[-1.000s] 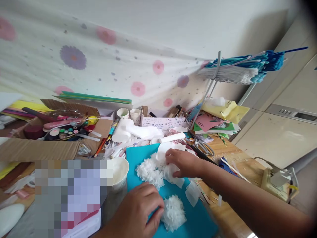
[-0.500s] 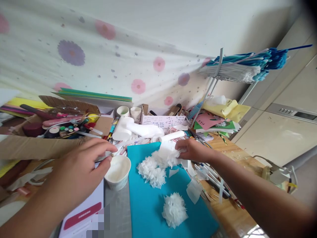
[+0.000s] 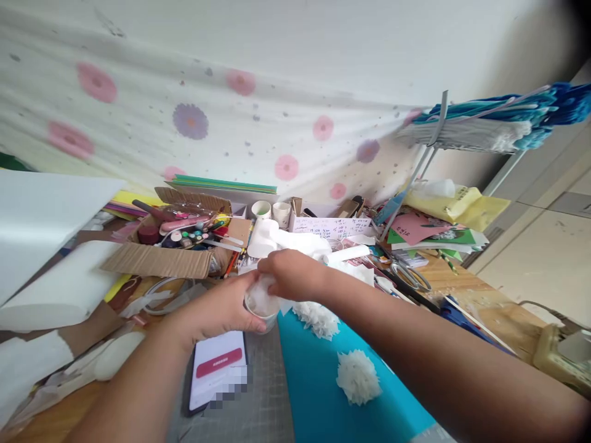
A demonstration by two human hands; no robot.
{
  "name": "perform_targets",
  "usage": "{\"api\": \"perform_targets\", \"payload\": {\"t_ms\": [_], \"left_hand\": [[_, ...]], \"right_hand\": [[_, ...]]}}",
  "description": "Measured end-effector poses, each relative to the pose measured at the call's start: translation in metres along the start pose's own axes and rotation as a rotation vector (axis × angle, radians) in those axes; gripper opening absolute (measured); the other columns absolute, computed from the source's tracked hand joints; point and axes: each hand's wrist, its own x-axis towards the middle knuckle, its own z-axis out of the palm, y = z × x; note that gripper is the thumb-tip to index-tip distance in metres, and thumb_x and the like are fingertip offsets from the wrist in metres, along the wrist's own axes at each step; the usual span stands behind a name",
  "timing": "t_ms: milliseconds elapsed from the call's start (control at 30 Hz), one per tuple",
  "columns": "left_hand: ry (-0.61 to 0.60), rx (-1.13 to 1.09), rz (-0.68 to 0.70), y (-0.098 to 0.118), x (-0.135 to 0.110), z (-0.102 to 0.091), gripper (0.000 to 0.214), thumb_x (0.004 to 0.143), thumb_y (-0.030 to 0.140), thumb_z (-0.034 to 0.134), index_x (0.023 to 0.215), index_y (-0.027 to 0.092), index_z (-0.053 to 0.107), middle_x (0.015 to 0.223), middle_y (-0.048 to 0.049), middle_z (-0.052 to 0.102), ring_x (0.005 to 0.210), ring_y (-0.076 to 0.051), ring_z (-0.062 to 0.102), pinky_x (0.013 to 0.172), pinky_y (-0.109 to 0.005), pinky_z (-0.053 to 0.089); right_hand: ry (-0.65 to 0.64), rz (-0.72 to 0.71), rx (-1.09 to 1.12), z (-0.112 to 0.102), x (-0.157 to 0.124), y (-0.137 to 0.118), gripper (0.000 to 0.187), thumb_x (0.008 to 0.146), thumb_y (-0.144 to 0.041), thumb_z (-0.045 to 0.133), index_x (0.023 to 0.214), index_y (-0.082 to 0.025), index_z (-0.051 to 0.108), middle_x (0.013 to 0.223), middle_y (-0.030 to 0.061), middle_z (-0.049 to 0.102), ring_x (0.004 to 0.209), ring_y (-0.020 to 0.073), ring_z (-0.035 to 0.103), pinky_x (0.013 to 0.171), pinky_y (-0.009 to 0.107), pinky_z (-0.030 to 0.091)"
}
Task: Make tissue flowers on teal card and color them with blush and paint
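Left hand (image 3: 226, 304): wraps the cup, thumb on the near side, apparently to steady it and hold its mouth upward.
Cup (image 3: 269, 324): centre of the dial, 12 pointing straight away from the wearer; it sits between both hands, tilted or upright hard to say with its wall so covered.
Right hand (image 3: 289, 275): comes in from 3 o'clock, fingers curled over the mouth; whether they pinch or have let go cannot be told, the fingertips being hidden.
Tissue (image 3: 262, 298): white and crumpled, in the cup's mouth, directly under the right hand.
Phone (image 3: 219, 357): between 7 and 8, screen up and lit, likely laid there to be seen past the left wrist.
Mat (image 3: 268, 394): at 6, grey, under the phone, presumably shielding the tabletop.
Blue sheet (image 3: 318, 400): spreads from 3 to 5, seemingly a ground for the white pieces.
Far puff (image 3: 318, 320): at 3, ruffled, on the sheet, partly behind the right forearm.
Near puff (image 3: 358, 376): at 4, also on the sheet, apart from its fellow.
Scissors (image 3: 410, 275): just past 2, near the sheet's far side, perhaps parked within reach.
Box (image 3: 157, 261): at 10, cardboard, crammed with bottles and tools, evidently keeping small supplies together.
Spare cups (image 3: 271, 213): a pair at 12, standing at the back.
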Motion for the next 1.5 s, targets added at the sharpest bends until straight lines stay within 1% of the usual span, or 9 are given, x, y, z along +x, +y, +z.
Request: {"api": "perform_targets", "payload": {"t_ms": [133, 300, 600, 733, 833, 1033, 1200, 1333, 1500], "left_hand": [[-0.011, -0.029, -0.029, -0.006, 0.001, 0.001, 0.054, 0.058, 0.022, 0.080, 0.109, 0.022, 0.061, 0.101, -0.0017, 0.075, 0.095, -0.028, 0.070, 0.081, -0.037, 0.055], [-0.027, -0.080, -0.015, -0.006, 0.000, -0.001, 0.065, 0.058, 0.028, 0.082, 0.118, 0.022, 0.058, 0.108, -0.0040, 0.074, 0.100, -0.029, 0.068, 0.086, -0.040, 0.054], [0.025, -0.026, 0.085, -0.001, 0.003, 0.010, 0.102, 0.055, 0.028, 0.085, 0.146, 0.027, 0.038, 0.149, -0.0098, 0.048, 0.135, -0.033, 0.045, 0.110, -0.045, 0.037], [0.029, 0.037, 0.101, -0.005, 0.009, 0.016, 0.073, 0.061, 0.039, 0.081, 0.130, 0.030, 0.058, 0.142, -0.0087, 0.055, 0.135, -0.038, 0.043, 0.112, -0.054, 0.032], [0.044, 0.133, 0.068, -0.004, 0.012, 0.017, 0.061, 0.066, 0.047, 0.076, 0.123, 0.032, 0.064, 0.143, -0.0079, 0.053, 0.138, -0.040, 0.038, 0.112, -0.057, 0.031], [0.153, 0.249, 0.071, 0.005, 0.014, 0.019, 0.060, 0.069, 0.055, 0.068, 0.121, 0.026, 0.065, 0.138, -0.0107, 0.057, 0.132, -0.040, 0.046, 0.108, -0.053, 0.037], [0.326, 0.279, 0.048, 0.004, 0.013, 0.014, 0.058, 0.075, 0.052, 0.063, 0.126, 0.024, 0.059, 0.136, -0.0090, 0.058, 0.125, -0.037, 0.052, 0.105, -0.049, 0.040], [0.406, 0.303, 0.023, 0.007, 0.012, 0.012, 0.058, 0.072, 0.051, 0.065, 0.123, 0.023, 0.060, 0.133, -0.0095, 0.060, 0.122, -0.037, 0.054, 0.099, -0.048, 0.045], [0.510, 0.321, 0.024, 0.013, 0.013, 0.013, 0.048, 0.068, 0.049, 0.066, 0.109, 0.024, 0.065, 0.120, -0.0104, 0.064, 0.112, -0.037, 0.060, 0.094, -0.047, 0.048]], "right_hand": [[0.008, 0.073, -0.052, 0.015, 0.003, -0.011, 0.039, 0.067, -0.017, 0.078, 0.105, -0.011, 0.068, 0.088, 0.0116, 0.074, 0.072, 0.0222, 0.064, 0.059, 0.026, 0.041], [0.039, 0.007, 0.046, -0.008, -0.018, -0.005, 0.036, 0.078, -0.025, 0.073, 0.112, -0.015, 0.067, 0.101, 0.0086, 0.075, 0.083, 0.0210, 0.068, 0.069, 0.026, 0.047], [0.012, -0.155, 0.177, 0.007, -0.040, 0.003, 0.018, 0.082, -0.005, 0.064, 0.086, -0.017, 0.076, 0.090, 0.0033, 0.077, 0.083, 0.0174, 0.069, 0.073, 0.023, 0.049], [0.134, -0.021, 0.217, -0.017, -0.070, 0.035, 0.026, 0.095, -0.014, 0.047, 0.107, -0.017, 0.070, 0.112, 0.0057, 0.072, 0.100, 0.0151, 0.066, 0.084, 0.024, 0.050], [0.078, 0.096, 0.165, -0.027, -0.115, 0.072, 0.018, 0.086, -0.013, 0.059, 0.096, -0.015, 0.073, 0.093, 0.0065, 0.074, 0.080, 0.0166, 0.067, 0.071, 0.026, 0.052], [-0.008, 0.241, 0.070, 0.019, -0.174, 0.108, 0.033, 0.079, -0.012, 0.068, 0.111, -0.015, 0.071, 0.108, 0.0124, 0.071, 0.092, 0.0236, 0.068, 0.082, 0.035, 0.052], [-0.004, 0.220, 0.015, 0.045, -0.161, 0.106, 0.034, 0.078, -0.014, 0.071, 0.111, -0.014, 0.071, 0.116, 0.0156, 0.067, 0.107, 0.0311, 0.061, 0.091, 0.042, 0.048], [-0.010, 0.173, 0.002, 0.028, -0.143, 0.103, 0.007, 0.084, -0.015, 0.066, 0.085, -0.013, 0.072, 0.093, 0.0109, 0.070, 0.091, 0.0243, 0.063, 0.080, 0.035, 0.049], [-0.058, 0.020, 0.019, 0.012, -0.080, 0.073, 0.009, 0.089, -0.023, 0.066, 0.092, -0.016, 0.071, 0.115, 0.0083, 0.067, 0.108, 0.0185, 0.061, 0.093, 0.028, 0.046]]}}
